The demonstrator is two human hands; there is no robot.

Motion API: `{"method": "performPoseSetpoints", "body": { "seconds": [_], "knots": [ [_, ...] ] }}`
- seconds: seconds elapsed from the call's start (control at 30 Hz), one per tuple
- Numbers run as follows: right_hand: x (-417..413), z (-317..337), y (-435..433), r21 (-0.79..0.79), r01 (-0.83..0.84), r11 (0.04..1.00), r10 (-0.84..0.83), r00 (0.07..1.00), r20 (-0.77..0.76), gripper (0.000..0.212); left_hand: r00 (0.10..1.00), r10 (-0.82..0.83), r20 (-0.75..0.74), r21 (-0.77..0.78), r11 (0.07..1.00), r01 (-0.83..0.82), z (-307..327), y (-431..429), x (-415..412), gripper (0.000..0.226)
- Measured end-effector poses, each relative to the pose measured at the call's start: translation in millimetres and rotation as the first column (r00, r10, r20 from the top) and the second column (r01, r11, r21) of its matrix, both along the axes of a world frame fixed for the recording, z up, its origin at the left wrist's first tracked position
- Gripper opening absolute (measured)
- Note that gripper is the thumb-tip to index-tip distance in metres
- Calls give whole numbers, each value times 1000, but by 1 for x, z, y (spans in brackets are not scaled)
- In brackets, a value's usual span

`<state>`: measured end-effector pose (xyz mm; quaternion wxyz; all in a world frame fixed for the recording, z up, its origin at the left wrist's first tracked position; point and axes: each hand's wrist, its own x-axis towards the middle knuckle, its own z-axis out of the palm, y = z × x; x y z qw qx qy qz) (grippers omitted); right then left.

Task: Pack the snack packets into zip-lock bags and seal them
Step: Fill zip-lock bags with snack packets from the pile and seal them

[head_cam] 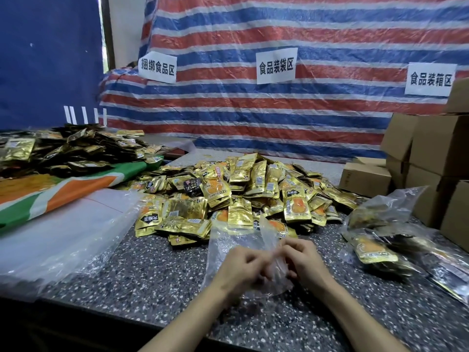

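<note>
A big heap of gold snack packets (243, 189) lies on the speckled counter (142, 280) in front of me. Just below it an empty clear zip-lock bag (228, 247) lies with its mouth towards me. My left hand (241, 268) and my right hand (302, 260) meet at the bag's near edge, each pinching the plastic with curled fingers. The bag's upper corner stands up between them. Clear bags filled with packets (380, 240) lie at the right.
A stack of empty clear bags (61, 235) lies at the left beside a green-and-orange sack (63, 189). A second pile of dark and gold packets (76, 151) sits at the back left. Cardboard boxes (431, 158) stand at the right. A striped tarp hangs behind.
</note>
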<state>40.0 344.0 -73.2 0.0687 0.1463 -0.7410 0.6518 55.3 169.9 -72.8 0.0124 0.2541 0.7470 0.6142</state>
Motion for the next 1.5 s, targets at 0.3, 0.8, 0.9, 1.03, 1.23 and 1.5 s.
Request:
{"method": "performPoseSetpoints", "body": {
  "seconds": [0.3, 0.8, 0.9, 1.03, 1.23, 1.5],
  "knots": [
    [9, 2, -2, -27, 116, 993, -118, 992, -52, 28, 975, 189, 121, 122, 972, -203, 0, -6, -11, 34],
    [-55, 31, 32, 48, 617, 785, -580, 706, 406, 59, 963, 218, 159, 295, 920, -257, 3, -5, -11, 54],
    [-78, 33, 32, 34, 647, 762, -594, 677, 434, 81, 967, 193, 164, 297, 925, -235, 4, -6, -9, 51],
    [-93, 35, 29, 109, 686, 720, -655, 619, 433, 85, 973, 174, 154, 278, 937, -212, 4, -8, -8, 44],
    [-87, 47, 31, 225, 733, 642, -767, 603, 221, 68, 977, 151, 153, 306, 932, -192, 1, -8, -11, 46],
    [-63, 64, 61, 105, 663, 741, -671, 733, 114, 62, 982, 139, 129, 298, 939, -172, -5, -4, -19, 51]
  ]
}}
